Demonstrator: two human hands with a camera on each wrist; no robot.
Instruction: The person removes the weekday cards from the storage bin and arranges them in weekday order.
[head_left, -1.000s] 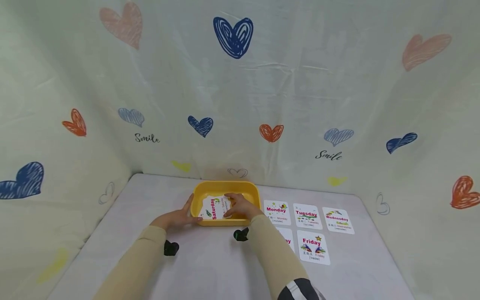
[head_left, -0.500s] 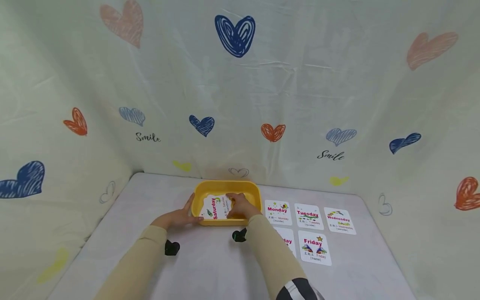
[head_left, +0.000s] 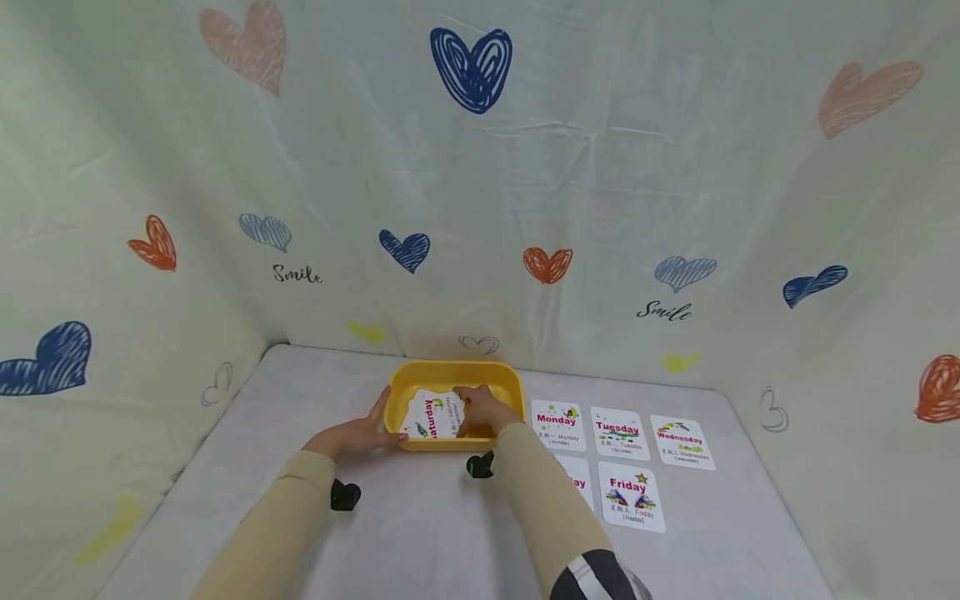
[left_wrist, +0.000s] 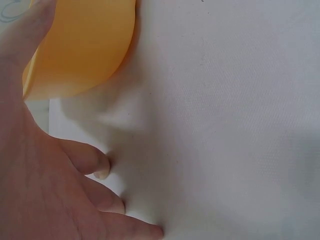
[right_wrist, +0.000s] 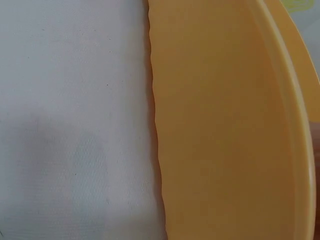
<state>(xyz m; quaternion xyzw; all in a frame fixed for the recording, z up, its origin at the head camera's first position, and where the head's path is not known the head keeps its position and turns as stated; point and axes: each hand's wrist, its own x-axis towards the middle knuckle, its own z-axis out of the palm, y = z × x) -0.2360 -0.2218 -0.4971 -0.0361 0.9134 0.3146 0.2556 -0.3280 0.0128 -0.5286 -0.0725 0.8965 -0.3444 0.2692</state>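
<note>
A yellow tray [head_left: 512, 392] stands near the back of the table. Inside it lies a white card [head_left: 433, 417] with "Saturday" in red, turned sideways; its outline looks uneven, with more cards seeming to sit beneath. My right hand [head_left: 485, 412] reaches over the tray's front rim, thumb and forefinger gripping the card's right end. The right wrist view shows mostly the tray's outer wall [right_wrist: 230, 120], hiding those fingertips. My left hand [head_left: 358, 435] rests against the tray's left end, fingers spread and thumb along the front rim. In the left wrist view, several fingertips [left_wrist: 102, 162] touch the tabletop.
Right of the tray, a Monday card [head_left: 558, 425], a Tuesday card [head_left: 619, 433] and a Wednesday card [head_left: 682, 442] form a row. Below are a Friday card [head_left: 632, 497] and another card [head_left: 576, 479] partly covered by my right sleeve. A heart-printed curtain [head_left: 480, 183] stands behind.
My right fingers have shifted slightly from over the Saturday card to its right end. The card has moved a little within the tray. My left hand keeps its place.
</note>
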